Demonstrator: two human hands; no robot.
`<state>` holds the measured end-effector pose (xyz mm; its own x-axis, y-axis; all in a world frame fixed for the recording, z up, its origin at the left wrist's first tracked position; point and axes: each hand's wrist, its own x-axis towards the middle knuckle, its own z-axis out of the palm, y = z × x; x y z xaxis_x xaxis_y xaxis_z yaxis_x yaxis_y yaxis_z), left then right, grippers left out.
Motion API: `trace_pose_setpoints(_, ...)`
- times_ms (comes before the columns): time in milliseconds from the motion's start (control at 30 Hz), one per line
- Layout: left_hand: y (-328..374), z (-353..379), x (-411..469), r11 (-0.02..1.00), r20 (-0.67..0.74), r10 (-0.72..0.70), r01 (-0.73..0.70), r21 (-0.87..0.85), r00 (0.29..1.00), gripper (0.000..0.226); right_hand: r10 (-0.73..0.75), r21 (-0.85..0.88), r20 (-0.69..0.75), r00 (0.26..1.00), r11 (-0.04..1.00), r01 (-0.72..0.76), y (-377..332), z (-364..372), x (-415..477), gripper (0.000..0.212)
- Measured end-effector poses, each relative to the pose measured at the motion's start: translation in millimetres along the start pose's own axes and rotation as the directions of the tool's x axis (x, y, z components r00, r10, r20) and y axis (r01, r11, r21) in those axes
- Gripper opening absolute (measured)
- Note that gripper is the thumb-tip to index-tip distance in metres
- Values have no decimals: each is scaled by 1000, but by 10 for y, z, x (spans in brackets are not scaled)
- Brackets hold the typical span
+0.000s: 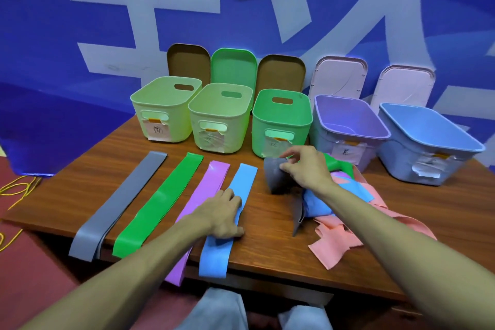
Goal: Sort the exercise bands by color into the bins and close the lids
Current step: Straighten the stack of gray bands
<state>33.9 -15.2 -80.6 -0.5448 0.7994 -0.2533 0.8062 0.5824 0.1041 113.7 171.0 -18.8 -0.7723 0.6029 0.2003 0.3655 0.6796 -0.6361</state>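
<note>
Four bands lie flat side by side on the table: a grey band, a green band, a purple band and a blue band. My left hand rests palm down across the blue and purple bands. My right hand pinches the top of a second grey band, lifted from a tangled pile of pink, blue, purple and green bands. Five open bins stand behind: two pale yellow-green bins, a green bin, a purple bin and a blue bin.
Five lids lean on the blue wall behind the bins: two brown, one green, two pale pink. The flat bands overhang the wooden table's front edge. A yellow cord lies on the floor, left.
</note>
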Motion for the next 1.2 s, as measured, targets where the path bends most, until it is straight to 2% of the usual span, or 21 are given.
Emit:
trace_pose_setpoints(100,44,-188,78,994,16,-48,49,-101,999,50,-4,180,-55,998,984,14,-55,-123,6,20)
trace_pose_setpoints(167,76,-326,110,939,-127,-65,18,-342,990,38,-29,306,-35,999,951,38,-111,-193,14,25)
trace_pose_setpoints(233,133,-507,87,795,-304,-150,-68,-602,941,30,-76,381,-9,997,922,74,-196,-284,22,30)
trace_pose_setpoints(300,191,-690,49,586,-369,-291,-141,-798,883,26,-113,434,43,993,897,84,-301,-401,5,34)
trace_pose_setpoints(367,226,-862,30,408,-386,-383,-220,-886,839,26,-152,474,109,982,877,83,-387,-539,-19,37)
trace_pose_setpoints(400,231,-932,29,357,-398,-398,-260,-897,827,26,-174,489,134,976,868,88,-422,-609,-23,37)
trace_pose_setpoints(433,242,-987,31,339,-415,-395,-290,-895,819,24,-195,507,155,969,857,91,-453,-671,-25,37)
trace_pose_setpoints(567,330,-1071,59,379,-495,-390,-355,-855,776,7,-254,560,211,944,823,96,-549,-836,-21,33)
trace_pose_setpoints(667,357,-1111,18,374,-579,-413,-449,-812,703,41,-290,579,250,924,809,97,-608,-913,-46,28)
trace_pose_setpoints(700,356,-1138,-4,361,-590,-380,-473,-804,713,48,-302,582,267,915,807,96,-622,-929,-57,26)
trace_pose_setpoints(733,362,-1168,-32,336,-574,-314,-478,-812,756,52,-314,586,283,906,805,96,-629,-936,-63,26)
trace_pose_setpoints(800,362,-1210,-76,277,-489,-111,-445,-851,865,58,-346,584,314,884,805,107,-640,-940,-68,26)
trace_pose_setpoints(833,366,-1217,-95,237,-442,-5,-428,-872,897,59,-360,576,326,874,809,119,-635,-939,-60,26)
trace_pose_setpoints(933,356,-1175,-124,140,-348,177,-373,-917,921,48,-392,528,344,853,832,170,-600,-974,-37,26)
trace_pose_setpoints(1000,330,-1152,-150,95,-296,219,-322,-942,930,32,-425,523,344,837,828,205,-561,-1016,-20,23)
trace_pose_setpoints(1100,276,-1147,-195,141,-261,201,-291,-946,944,18,-416,489,386,823,849,200,-488,-1063,14,17)
trace_pose_setpoints(1200,262,-1201,-269,177,-240,156,-266,-948,958,8,-310,260,547,778,946,193,-438,-1059,26,24)
